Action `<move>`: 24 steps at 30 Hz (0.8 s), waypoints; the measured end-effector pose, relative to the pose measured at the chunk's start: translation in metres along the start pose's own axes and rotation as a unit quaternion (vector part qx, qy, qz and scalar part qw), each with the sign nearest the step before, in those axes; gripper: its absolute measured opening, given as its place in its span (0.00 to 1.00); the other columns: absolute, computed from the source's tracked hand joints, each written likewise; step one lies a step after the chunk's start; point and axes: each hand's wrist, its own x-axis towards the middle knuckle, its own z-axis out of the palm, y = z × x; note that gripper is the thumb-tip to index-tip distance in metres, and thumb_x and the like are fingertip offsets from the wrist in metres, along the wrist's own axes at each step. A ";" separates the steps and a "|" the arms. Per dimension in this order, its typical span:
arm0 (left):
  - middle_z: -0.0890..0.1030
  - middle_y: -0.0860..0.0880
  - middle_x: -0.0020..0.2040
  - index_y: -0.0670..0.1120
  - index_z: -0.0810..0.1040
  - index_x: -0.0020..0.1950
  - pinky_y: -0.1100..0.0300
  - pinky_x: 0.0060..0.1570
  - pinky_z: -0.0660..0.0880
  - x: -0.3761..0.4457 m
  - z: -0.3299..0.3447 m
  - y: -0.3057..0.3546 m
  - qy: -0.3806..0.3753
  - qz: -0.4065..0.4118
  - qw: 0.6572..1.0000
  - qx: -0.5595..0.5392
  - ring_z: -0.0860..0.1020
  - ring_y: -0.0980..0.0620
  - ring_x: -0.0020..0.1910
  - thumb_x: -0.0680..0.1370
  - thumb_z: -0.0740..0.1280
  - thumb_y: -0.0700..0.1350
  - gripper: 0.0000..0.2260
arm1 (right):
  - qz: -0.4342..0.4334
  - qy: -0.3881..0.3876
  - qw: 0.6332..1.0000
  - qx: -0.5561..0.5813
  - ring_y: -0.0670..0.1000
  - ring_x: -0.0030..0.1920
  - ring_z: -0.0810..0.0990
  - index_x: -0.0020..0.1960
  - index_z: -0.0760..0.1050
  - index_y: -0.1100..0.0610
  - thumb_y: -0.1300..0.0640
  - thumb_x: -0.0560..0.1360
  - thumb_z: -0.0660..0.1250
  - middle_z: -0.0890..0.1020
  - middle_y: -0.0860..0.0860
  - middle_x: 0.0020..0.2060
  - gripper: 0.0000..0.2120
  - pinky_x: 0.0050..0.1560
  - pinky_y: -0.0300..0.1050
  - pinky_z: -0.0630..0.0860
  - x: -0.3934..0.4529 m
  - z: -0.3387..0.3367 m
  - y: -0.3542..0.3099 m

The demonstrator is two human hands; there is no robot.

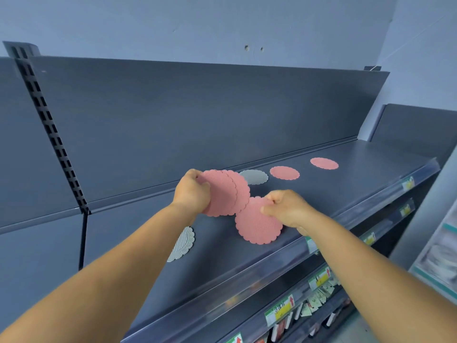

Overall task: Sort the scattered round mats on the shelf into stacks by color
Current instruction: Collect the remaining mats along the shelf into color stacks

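Pink mats (223, 194) in both hands

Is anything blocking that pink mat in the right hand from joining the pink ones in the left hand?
Nothing visible. The right hand pinches a pink mat right beside the pink bundle that the left hand holds, with only open air between.

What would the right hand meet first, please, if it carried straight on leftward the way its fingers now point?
Most likely the pink mats held in the left hand. The right hand, gripping a pink mat, points at them, and the two mats' edges already look close or overlapping, though depth is unclear.
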 end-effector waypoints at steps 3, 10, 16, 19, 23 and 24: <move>0.74 0.48 0.51 0.47 0.70 0.63 0.61 0.31 0.66 0.006 0.012 0.013 0.031 -0.007 0.999 -0.014 0.72 0.47 0.44 0.80 0.55 0.40 0.12 | -0.017 0.040 0.997 0.067 0.51 0.48 0.75 0.54 0.79 0.54 0.59 0.76 0.64 0.82 0.55 0.51 0.08 0.46 0.43 0.70 0.014 -0.017 0.005; 0.74 0.49 0.52 0.46 0.69 0.63 0.58 0.42 0.69 0.034 0.078 0.046 0.032 0.003 0.999 0.002 0.72 0.47 0.47 0.80 0.55 0.40 0.13 | -0.021 0.114 0.990 0.074 0.53 0.51 0.74 0.62 0.75 0.56 0.60 0.79 0.57 0.78 0.51 0.54 0.14 0.45 0.44 0.70 0.075 -0.073 0.040; 0.75 0.48 0.54 0.46 0.69 0.66 0.57 0.47 0.69 0.065 0.142 0.065 0.052 -0.049 0.997 0.027 0.73 0.46 0.49 0.80 0.55 0.41 0.14 | 0.016 0.065 0.996 0.056 0.55 0.50 0.74 0.59 0.76 0.58 0.64 0.77 0.56 0.79 0.54 0.51 0.15 0.57 0.53 0.75 0.142 -0.115 0.077; 0.75 0.48 0.54 0.46 0.69 0.66 0.57 0.47 0.69 0.075 0.162 0.069 0.070 -0.074 0.994 0.028 0.73 0.46 0.50 0.80 0.56 0.40 0.14 | 0.003 0.028 0.999 0.041 0.55 0.51 0.76 0.60 0.75 0.57 0.68 0.74 0.57 0.79 0.53 0.53 0.18 0.55 0.51 0.76 0.175 -0.124 0.088; 0.73 0.49 0.52 0.45 0.69 0.66 0.57 0.48 0.69 0.081 0.176 0.069 0.098 -0.096 0.990 0.044 0.71 0.47 0.49 0.80 0.55 0.40 0.14 | -0.029 -0.010 1.000 -0.001 0.53 0.50 0.75 0.60 0.76 0.56 0.66 0.73 0.62 0.78 0.50 0.52 0.17 0.50 0.45 0.74 0.208 -0.125 0.092; 0.73 0.49 0.53 0.45 0.69 0.66 0.57 0.49 0.69 0.082 0.178 0.068 0.103 -0.101 0.988 0.047 0.71 0.47 0.50 0.80 0.55 0.40 0.14 | -0.033 -0.023 0.999 -0.020 0.53 0.51 0.76 0.59 0.77 0.55 0.65 0.73 0.63 0.79 0.50 0.52 0.16 0.51 0.45 0.74 0.215 -0.124 0.092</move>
